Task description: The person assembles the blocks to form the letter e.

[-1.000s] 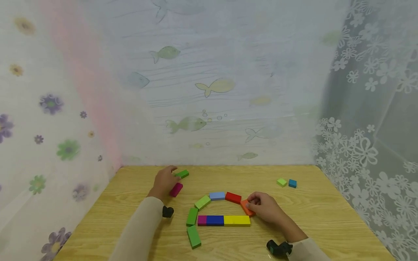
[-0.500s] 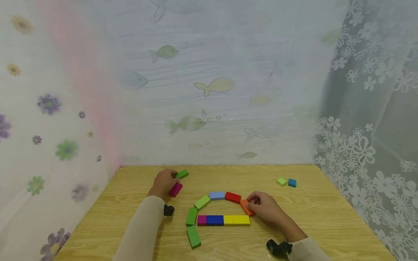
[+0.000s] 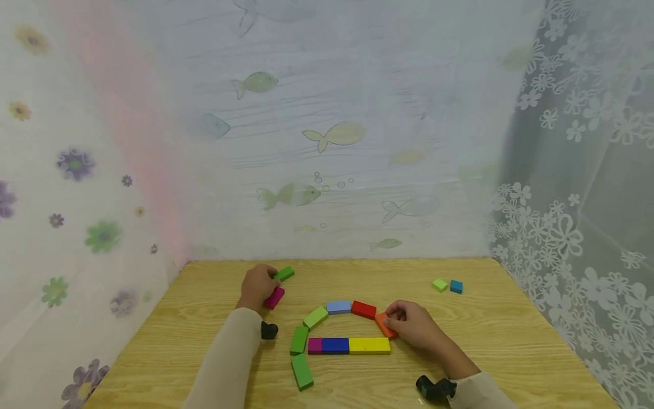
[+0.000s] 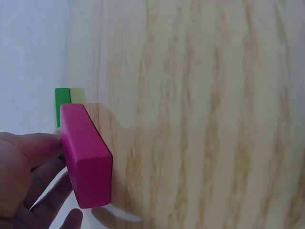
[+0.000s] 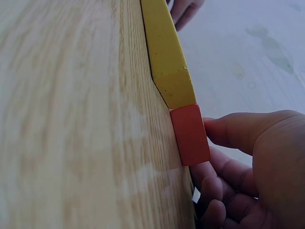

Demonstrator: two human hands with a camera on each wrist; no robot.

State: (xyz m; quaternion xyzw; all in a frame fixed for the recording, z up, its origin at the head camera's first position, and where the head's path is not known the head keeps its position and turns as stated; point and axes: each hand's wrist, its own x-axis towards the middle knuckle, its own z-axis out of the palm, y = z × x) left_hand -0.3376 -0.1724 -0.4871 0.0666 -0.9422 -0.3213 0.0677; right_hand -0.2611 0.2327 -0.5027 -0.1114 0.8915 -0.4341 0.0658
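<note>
My left hand (image 3: 259, 286) is at the far left of the table, its thumb and index finger pinching the near end of a green block (image 3: 285, 274). Beside that hand lies a magenta block (image 3: 274, 297); in the left wrist view the magenta block (image 4: 88, 157) stands in front of the thumb tip and hides part of the green block (image 4: 62, 98). My right hand (image 3: 416, 325) holds an orange block (image 3: 384, 325) at the right end of a curved row. In the right wrist view the thumb presses on the orange block (image 5: 190, 136), with other fingers curled behind it.
The curve continues leftward through a red block (image 3: 364, 309), a light blue block (image 3: 339, 307) and several green ones. Inside it runs a straight row with magenta, dark blue (image 3: 335, 346) and yellow (image 3: 369, 346) pieces. Small lime (image 3: 440, 285) and blue (image 3: 456, 287) blocks lie back right.
My left hand's fingers have come down and closed at the green block's end. The right hand stays on the orange block, and the blocks keep their places.
</note>
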